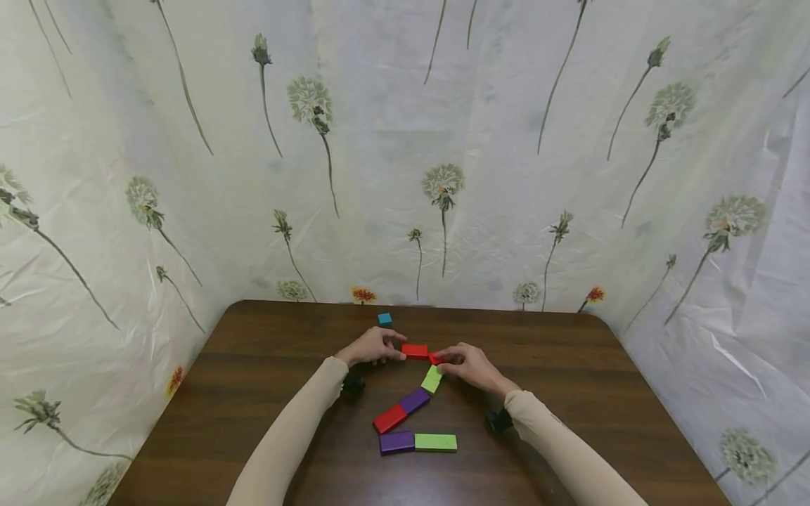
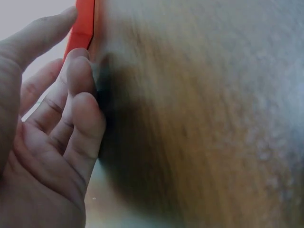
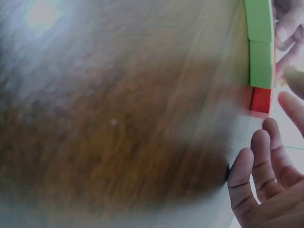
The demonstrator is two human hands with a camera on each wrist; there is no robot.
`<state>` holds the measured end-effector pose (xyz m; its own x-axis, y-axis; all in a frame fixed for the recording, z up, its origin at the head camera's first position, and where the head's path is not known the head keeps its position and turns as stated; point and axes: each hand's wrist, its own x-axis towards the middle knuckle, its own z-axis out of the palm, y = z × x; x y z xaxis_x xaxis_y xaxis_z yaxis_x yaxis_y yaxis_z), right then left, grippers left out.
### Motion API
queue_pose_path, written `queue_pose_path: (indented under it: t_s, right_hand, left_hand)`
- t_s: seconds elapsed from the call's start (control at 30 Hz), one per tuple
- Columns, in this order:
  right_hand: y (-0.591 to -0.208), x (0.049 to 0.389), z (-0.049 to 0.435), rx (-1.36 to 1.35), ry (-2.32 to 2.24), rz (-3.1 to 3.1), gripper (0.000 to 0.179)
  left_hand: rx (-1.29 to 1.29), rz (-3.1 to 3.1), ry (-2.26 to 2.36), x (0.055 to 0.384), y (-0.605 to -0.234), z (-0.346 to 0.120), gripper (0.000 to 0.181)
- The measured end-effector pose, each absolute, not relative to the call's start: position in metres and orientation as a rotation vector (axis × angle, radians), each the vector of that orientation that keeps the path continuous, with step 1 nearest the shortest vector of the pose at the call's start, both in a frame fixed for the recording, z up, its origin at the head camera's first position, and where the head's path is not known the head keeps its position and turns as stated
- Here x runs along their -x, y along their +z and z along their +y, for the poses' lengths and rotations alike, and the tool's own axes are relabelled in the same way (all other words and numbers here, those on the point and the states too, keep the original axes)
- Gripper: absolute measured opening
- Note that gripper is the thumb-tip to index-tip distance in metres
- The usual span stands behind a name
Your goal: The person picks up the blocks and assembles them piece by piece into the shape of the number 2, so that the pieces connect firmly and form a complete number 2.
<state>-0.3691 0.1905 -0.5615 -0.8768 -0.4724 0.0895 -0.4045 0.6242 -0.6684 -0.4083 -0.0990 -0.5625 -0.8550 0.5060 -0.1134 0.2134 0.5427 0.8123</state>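
In the head view, my left hand (image 1: 375, 346) pinches the left end of a red block (image 1: 415, 351) between thumb and index finger. That block also shows at the top of the left wrist view, a red block (image 2: 84, 28) against the fingertips. My right hand (image 1: 470, 365) pinches another red block (image 1: 434, 358), partly hidden under the index finger. A light green block (image 1: 432, 379) lies just below it, followed by a purple block (image 1: 415, 400) and a red block (image 1: 389, 418) in a slanting line. The right wrist view shows a red block (image 3: 261, 99) beside the fingers.
Nearest me, a purple block (image 1: 397, 443) and a light green block (image 1: 435, 442) lie end to end. A blue block (image 1: 384, 320) stands beyond my left hand. The brown wooden table (image 1: 278, 407) meets a flower-printed curtain (image 1: 380, 176) at the back and sides.
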Motion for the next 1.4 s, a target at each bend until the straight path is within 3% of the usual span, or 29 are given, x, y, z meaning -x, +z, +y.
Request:
queue_pose_path:
  t_s: [0.6,1.4]
  right_hand:
    - [-0.565,0.372,0.191,0.649,-1.219,2.785,0.031]
    - [-0.557,0.395,0.204,0.476,-1.291,2.72,0.049]
  left_hand:
    - [-0.603,2.409,1.255,0.406,-0.561,-0.107,0.046]
    - [-0.574,2.349,1.249,0.407,-0.553,-0.139,0.032]
